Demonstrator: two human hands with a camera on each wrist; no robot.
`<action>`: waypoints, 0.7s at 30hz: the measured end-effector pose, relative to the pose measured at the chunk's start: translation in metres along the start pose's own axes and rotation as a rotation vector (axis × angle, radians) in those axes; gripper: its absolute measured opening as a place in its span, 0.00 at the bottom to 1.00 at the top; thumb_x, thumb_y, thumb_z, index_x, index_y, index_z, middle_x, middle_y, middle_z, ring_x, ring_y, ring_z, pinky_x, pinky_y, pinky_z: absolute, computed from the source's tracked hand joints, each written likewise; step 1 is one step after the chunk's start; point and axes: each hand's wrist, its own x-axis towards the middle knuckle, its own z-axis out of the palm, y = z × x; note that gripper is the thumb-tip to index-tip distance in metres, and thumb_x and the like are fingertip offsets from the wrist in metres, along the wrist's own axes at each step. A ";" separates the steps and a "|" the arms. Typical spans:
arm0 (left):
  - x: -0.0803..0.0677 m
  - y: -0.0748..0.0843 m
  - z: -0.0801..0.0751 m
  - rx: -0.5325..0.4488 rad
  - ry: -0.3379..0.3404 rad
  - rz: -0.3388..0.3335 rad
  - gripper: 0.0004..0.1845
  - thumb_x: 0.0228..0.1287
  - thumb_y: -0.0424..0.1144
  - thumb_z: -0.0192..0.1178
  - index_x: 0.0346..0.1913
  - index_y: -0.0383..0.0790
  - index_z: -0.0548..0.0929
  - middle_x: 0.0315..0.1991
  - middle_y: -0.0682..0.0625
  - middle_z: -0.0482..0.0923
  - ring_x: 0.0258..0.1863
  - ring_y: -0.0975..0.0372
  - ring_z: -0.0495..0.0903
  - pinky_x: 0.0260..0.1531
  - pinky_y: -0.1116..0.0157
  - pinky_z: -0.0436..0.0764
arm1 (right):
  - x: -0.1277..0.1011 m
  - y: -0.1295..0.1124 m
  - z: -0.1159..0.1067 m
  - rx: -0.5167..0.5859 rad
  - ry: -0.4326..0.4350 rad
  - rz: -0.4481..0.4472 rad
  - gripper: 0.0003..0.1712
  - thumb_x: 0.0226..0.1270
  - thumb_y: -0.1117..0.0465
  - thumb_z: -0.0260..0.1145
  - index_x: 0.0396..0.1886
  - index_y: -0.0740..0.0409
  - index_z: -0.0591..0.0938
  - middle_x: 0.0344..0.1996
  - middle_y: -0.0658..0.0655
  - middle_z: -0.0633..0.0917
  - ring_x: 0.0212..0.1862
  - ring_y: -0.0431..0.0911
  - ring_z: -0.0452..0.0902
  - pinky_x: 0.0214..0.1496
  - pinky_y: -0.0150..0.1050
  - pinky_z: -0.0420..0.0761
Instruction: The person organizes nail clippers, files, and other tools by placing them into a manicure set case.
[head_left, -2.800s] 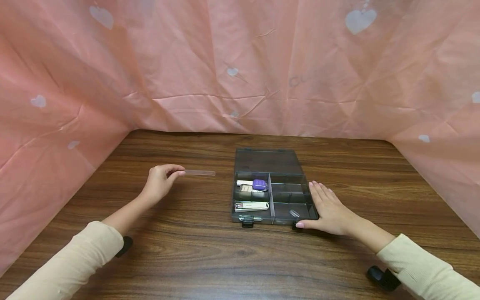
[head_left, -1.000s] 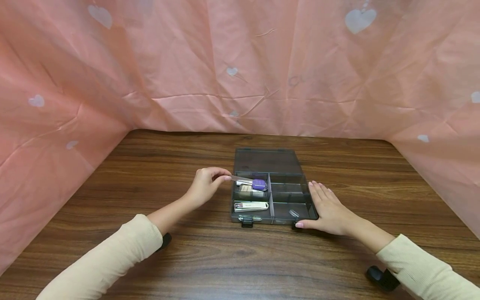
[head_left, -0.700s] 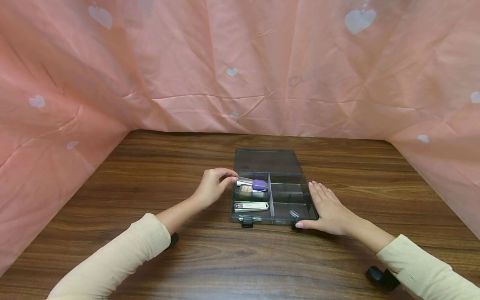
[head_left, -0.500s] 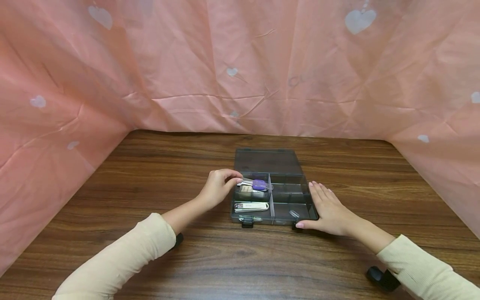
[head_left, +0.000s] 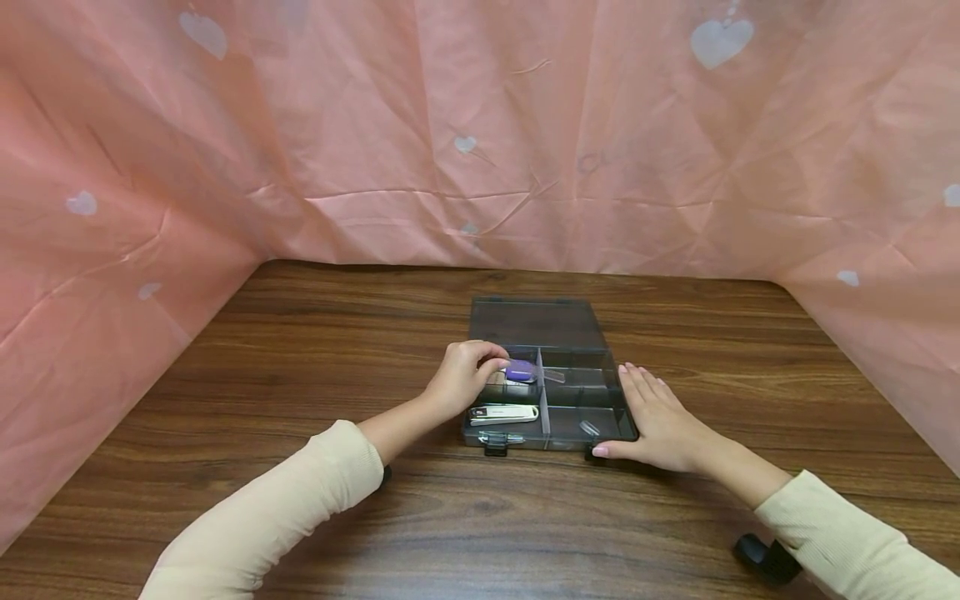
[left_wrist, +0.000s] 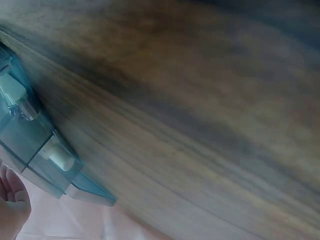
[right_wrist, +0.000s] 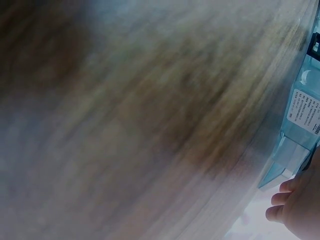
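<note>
Left hand (head_left: 465, 379): we see it pinching a thin clear strip (head_left: 553, 377) over the far-left compartment of the organizer box (head_left: 551, 321).
Strip: its free end reaches across the centre divider (head_left: 542, 392), just above the purple item (head_left: 520, 370).
Right hand (head_left: 660, 417): fingers flat and relaxed, pressed against the box's right wall, gripping nothing.
Near-left compartment: nail clipper (head_left: 503, 412).
Surface: wooden table (head_left: 337, 333), pink curtain (head_left: 480, 133) behind.
Risk, our judgement: the strip looks longer than the compartment; let go now, it may bridge the divider or snag the purple item and tip out.
</note>
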 end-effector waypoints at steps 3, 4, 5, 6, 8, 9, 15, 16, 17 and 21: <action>0.003 0.000 0.004 0.016 -0.002 0.004 0.07 0.60 0.34 0.60 0.34 0.33 0.85 0.33 0.44 0.85 0.35 0.59 0.83 0.37 0.64 0.81 | 0.000 -0.001 -0.001 -0.004 0.004 -0.002 0.67 0.49 0.29 0.63 0.68 0.77 0.48 0.68 0.77 0.51 0.70 0.68 0.45 0.68 0.63 0.49; 0.004 0.000 0.005 0.021 -0.001 0.008 0.07 0.60 0.34 0.60 0.34 0.33 0.85 0.33 0.44 0.85 0.35 0.59 0.83 0.37 0.64 0.81 | 0.000 -0.001 -0.001 -0.005 0.005 -0.005 0.67 0.49 0.29 0.63 0.68 0.77 0.48 0.68 0.77 0.51 0.70 0.68 0.45 0.67 0.63 0.49; 0.005 0.000 0.006 0.026 -0.004 0.010 0.07 0.60 0.34 0.60 0.34 0.33 0.85 0.33 0.44 0.85 0.35 0.59 0.83 0.38 0.64 0.81 | 0.000 -0.001 -0.001 -0.008 0.008 -0.009 0.67 0.48 0.29 0.63 0.68 0.78 0.48 0.68 0.78 0.51 0.70 0.68 0.45 0.67 0.63 0.50; 0.006 0.000 0.007 0.027 -0.006 0.014 0.07 0.60 0.34 0.60 0.34 0.33 0.85 0.33 0.44 0.85 0.35 0.59 0.83 0.38 0.64 0.81 | 0.000 -0.001 -0.001 -0.011 0.010 -0.011 0.67 0.48 0.30 0.63 0.68 0.78 0.48 0.68 0.78 0.51 0.70 0.68 0.46 0.67 0.63 0.50; 0.008 -0.001 0.009 0.034 -0.016 0.017 0.07 0.60 0.34 0.60 0.35 0.33 0.84 0.33 0.44 0.84 0.35 0.59 0.83 0.37 0.65 0.81 | 0.000 -0.001 -0.001 -0.013 0.013 -0.011 0.67 0.48 0.30 0.63 0.68 0.78 0.49 0.68 0.78 0.52 0.70 0.68 0.46 0.67 0.63 0.50; 0.009 -0.001 0.010 0.040 -0.019 0.017 0.08 0.61 0.35 0.60 0.35 0.33 0.84 0.34 0.44 0.84 0.35 0.59 0.82 0.37 0.65 0.81 | 0.000 -0.001 -0.001 -0.015 0.016 -0.014 0.67 0.48 0.30 0.64 0.68 0.78 0.49 0.68 0.78 0.52 0.69 0.68 0.46 0.67 0.63 0.50; 0.014 0.000 0.014 0.080 -0.059 0.003 0.08 0.62 0.34 0.58 0.36 0.32 0.84 0.35 0.44 0.84 0.35 0.59 0.82 0.39 0.65 0.81 | 0.000 -0.001 0.000 -0.018 0.023 -0.017 0.67 0.48 0.30 0.64 0.68 0.78 0.49 0.68 0.78 0.52 0.69 0.68 0.47 0.67 0.63 0.51; 0.015 0.000 0.014 0.083 -0.068 0.001 0.08 0.62 0.34 0.58 0.36 0.32 0.84 0.35 0.44 0.84 0.35 0.59 0.81 0.38 0.65 0.81 | 0.000 -0.001 0.000 -0.017 0.023 -0.018 0.67 0.48 0.30 0.64 0.68 0.78 0.49 0.68 0.78 0.52 0.69 0.68 0.47 0.67 0.63 0.51; 0.017 0.001 0.015 0.086 -0.076 0.000 0.08 0.63 0.34 0.58 0.37 0.32 0.84 0.35 0.43 0.84 0.35 0.59 0.81 0.38 0.65 0.81 | 0.000 -0.001 0.000 -0.017 0.022 -0.018 0.67 0.48 0.30 0.64 0.68 0.78 0.49 0.68 0.78 0.52 0.69 0.68 0.47 0.67 0.63 0.51; 0.022 0.004 0.017 0.115 -0.112 0.004 0.09 0.63 0.35 0.57 0.37 0.32 0.84 0.36 0.44 0.84 0.37 0.58 0.82 0.40 0.66 0.81 | 0.000 -0.001 -0.001 -0.016 0.019 -0.016 0.67 0.47 0.30 0.64 0.68 0.77 0.49 0.68 0.77 0.53 0.69 0.68 0.47 0.67 0.63 0.51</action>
